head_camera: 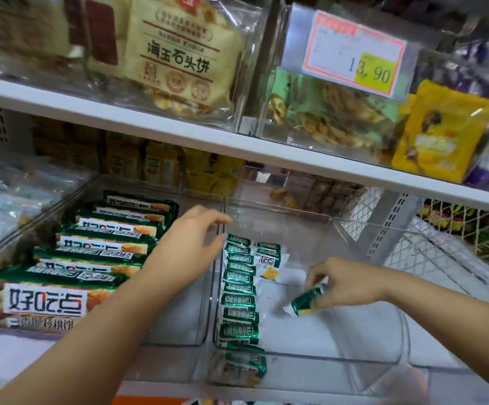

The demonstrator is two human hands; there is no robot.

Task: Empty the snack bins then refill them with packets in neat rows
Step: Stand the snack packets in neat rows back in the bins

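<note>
Two clear plastic bins sit side by side on the lower shelf. The left bin [178,340] holds a row of large green-and-white snack packs [70,276]. In the right bin [363,356], small green packets [238,299] stand in a row along its left wall, with a few more [268,252] beside them at the back. My left hand [190,244] reaches over the wall between the bins, fingers straight, touching the far end of the small row. My right hand [345,283] hovers inside the right bin and pinches one small green packet [307,299].
The white upper shelf [178,135] overhangs the bins and carries clear boxes of biscuits and a price tag [354,54]. More snack bins stand behind. A white wire basket [442,252] is at the right. Crinkled plastic bags [9,194] lie at the left.
</note>
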